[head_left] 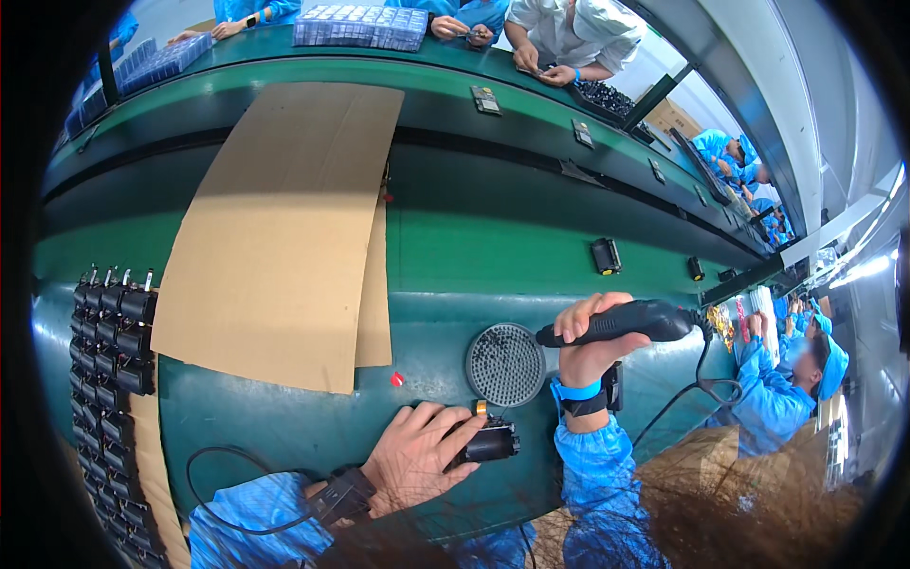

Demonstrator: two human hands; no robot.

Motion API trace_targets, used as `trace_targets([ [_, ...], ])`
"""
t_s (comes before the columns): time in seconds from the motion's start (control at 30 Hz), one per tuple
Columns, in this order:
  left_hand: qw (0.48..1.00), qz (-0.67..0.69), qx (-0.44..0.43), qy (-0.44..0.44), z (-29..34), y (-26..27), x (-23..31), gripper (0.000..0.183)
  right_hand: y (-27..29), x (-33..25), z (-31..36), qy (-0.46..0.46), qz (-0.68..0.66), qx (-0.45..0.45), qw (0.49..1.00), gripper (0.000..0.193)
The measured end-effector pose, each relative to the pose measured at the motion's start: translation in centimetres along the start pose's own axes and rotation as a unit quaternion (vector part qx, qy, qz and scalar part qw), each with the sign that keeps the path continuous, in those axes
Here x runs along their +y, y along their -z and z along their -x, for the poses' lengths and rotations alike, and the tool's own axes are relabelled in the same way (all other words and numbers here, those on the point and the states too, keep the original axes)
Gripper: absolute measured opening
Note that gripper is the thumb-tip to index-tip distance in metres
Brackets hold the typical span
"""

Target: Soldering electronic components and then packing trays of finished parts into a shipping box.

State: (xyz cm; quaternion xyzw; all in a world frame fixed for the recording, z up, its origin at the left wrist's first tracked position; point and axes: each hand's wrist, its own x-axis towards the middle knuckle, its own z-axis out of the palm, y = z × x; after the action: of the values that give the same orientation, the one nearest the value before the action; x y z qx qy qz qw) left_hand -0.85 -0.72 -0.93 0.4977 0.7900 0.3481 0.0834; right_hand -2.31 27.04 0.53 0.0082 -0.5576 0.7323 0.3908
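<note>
Left hand: the person's left hand (422, 457), just nearer the wearer than the round grey tray (505, 364), has fingers curled around a black part (495, 442).
Held part: the black part is blocky, dark and slightly glossy, lying on the bench just below the tray; a small yellow-orange piece (482, 408) shows at its upper edge.
Right hand: the right hand (595, 353), right of the tray, is wrapped around a corded black tool (626, 323), its nose pointing left at the tray's right rim.
Tray: round, with a grid of small pits; dark specks show among them.
Cable: the tool's black cable (703, 365) loops right of the tray.
Near the tray: a red scrap (397, 379) to its left; two black units (605, 256) (697, 269) beyond it, to the right.
In the way: large cardboard sheets (275, 237) cover the bench left of and beyond the tray; rows of black parts (112, 365) stand farther left.
Open room: green bench surface (474, 251) stretches beyond the tray to a dark rail (493, 156).
</note>
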Motion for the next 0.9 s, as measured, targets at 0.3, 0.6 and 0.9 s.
trace_targets([
  [0.3,1.000,-0.002,0.017,-0.011,0.1,-0.2,-0.1,0.066,0.0,-0.6,0.0,0.015,-0.005,0.040,0.999,0.087],
  [0.6,1.000,0.008,0.023,0.011,0.6,0.0,-0.4,0.069,-3.4,-6.1,4.5,0.038,-0.159,-0.026,0.986,0.082],
  [0.9,0.999,0.016,0.034,-0.003,0.2,-0.3,-0.5,0.070,-4.5,-5.2,9.1,0.021,-0.140,-0.232,0.962,0.072],
])
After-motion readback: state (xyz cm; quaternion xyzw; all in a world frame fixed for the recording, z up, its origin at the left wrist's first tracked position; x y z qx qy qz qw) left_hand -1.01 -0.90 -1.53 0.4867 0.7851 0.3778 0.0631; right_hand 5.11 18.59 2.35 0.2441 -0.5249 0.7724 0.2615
